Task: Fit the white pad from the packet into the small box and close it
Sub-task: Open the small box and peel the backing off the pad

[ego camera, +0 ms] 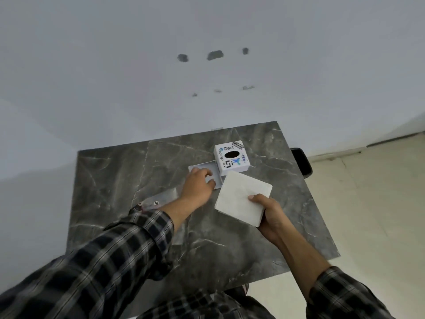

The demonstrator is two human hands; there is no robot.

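A small white box with stickers and a dark oval hole on top stands at the far right of the dark marble table. Its grey lid or tray lies flat to the left of the box. My left hand rests on that grey piece, fingers curled over it. My right hand holds a square white pad by its near corner, just in front of the box. A clear, empty-looking packet lies on the table partly under my left forearm.
The table stands against a pale wall with dark patches. A black object sits off the table's right edge, above the light tiled floor.
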